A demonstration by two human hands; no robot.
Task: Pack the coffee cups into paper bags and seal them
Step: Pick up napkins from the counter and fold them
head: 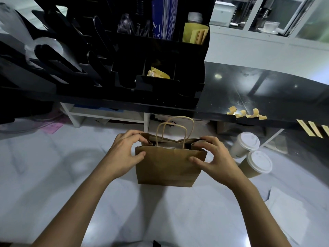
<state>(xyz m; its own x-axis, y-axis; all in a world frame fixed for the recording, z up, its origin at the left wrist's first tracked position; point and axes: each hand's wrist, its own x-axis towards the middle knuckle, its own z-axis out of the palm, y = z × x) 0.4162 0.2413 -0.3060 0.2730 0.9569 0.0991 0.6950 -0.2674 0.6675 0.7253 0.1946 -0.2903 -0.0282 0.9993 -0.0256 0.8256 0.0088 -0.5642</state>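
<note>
Holding the bag by its top corners, the left hand and right hand both pinch the paper as it stands on the white table. Squeezing too hard could tip it or crush what's inside. Its mouth points up, its long side runs left-right, and two cups wait just right.
</note>
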